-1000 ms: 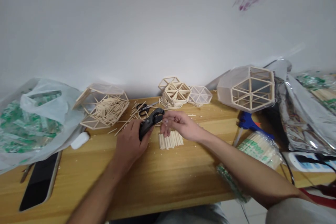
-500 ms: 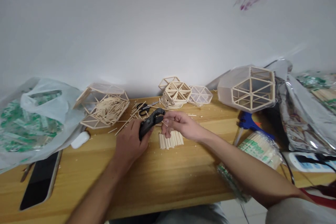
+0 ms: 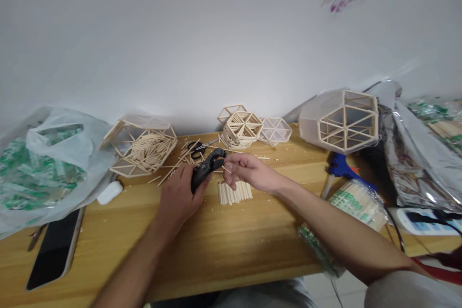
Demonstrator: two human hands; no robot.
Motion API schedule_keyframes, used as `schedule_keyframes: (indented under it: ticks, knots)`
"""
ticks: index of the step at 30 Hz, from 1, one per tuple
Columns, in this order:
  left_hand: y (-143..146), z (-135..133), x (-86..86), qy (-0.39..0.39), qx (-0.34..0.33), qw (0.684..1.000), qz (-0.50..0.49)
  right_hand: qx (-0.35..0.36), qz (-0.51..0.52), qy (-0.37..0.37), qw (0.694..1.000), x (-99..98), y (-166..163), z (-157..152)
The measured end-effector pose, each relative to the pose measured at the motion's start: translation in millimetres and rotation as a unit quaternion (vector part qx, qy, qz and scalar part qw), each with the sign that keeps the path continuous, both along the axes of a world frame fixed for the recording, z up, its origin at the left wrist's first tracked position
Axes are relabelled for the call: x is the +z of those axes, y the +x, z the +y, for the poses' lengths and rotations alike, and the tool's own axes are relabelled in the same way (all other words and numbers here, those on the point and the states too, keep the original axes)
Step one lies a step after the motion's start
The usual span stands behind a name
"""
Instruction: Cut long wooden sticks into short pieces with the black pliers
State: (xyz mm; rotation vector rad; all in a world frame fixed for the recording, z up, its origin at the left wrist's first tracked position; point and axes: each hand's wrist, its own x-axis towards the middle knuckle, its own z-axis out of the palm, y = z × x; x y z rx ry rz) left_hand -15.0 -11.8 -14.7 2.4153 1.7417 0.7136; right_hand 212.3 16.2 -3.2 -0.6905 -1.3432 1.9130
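Wrapped in my left hand (image 3: 182,192) is a black hand cutter (image 3: 205,169) with a hooked jaw, raised over the table and pointing right. At the jaw's tip my right hand (image 3: 249,172) pinches a thin wooden stick (image 3: 227,170) between thumb and fingers. Most of that stick is hidden by the fingers. Just below, a row of short wooden sticks (image 3: 235,193) lies side by side on the wooden table (image 3: 224,245). Behind the cutter, loose sticks (image 3: 184,154) are scattered around black-handled scissors (image 3: 197,150).
A stick-framed container (image 3: 119,166) of cut sticks stands left, beside a plastic bag (image 3: 97,134) of wrappers. Smaller stick frames (image 3: 276,130) and a large one (image 3: 339,122) line the wall. A blue glue gun (image 3: 339,166), wrapped sticks (image 3: 357,202), a power strip (image 3: 407,221) and a phone (image 3: 54,250) lie around.
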Motion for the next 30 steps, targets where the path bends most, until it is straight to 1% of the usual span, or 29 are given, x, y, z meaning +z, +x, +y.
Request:
schedule_keyframes:
  ticks: [6,12,15,17,21,24,26,30]
  knots:
    - [0,0,-0.7,-0.018,-0.007,1.0,-0.016,0.009,-0.005,-0.023,1.0,3.5,1,1]
    - [1,2,-6.4,-0.021,-0.016,1.0,-0.018,-0.02,-0.034,-0.017,0.999,8.4,2,3]
    - [0,3,-8.1,-0.028,-0.017,0.999,-0.019,-0.03,-0.042,-0.025,0.998,14.7,2,4]
    - [-2,5,-8.0,-0.034,-0.006,0.999,-0.035,-0.021,-0.056,-0.029,0.998,21.1,4,3]
    - [-7,10,-6.3,-0.052,0.029,0.995,-0.082,-0.007,-0.126,-0.005,0.992,35.4,10,-2]
    - [-11,14,-5.0,-0.071,0.047,0.991,-0.106,-0.039,-0.196,0.037,0.979,41.6,18,-9]
    - [-13,15,-4.6,-0.073,0.049,0.989,-0.117,-0.072,-0.237,0.054,0.967,42.0,24,-15]
    - [-12,14,-5.2,-0.076,0.05,0.986,-0.141,-0.114,-0.258,0.058,0.958,35.6,35,-29]
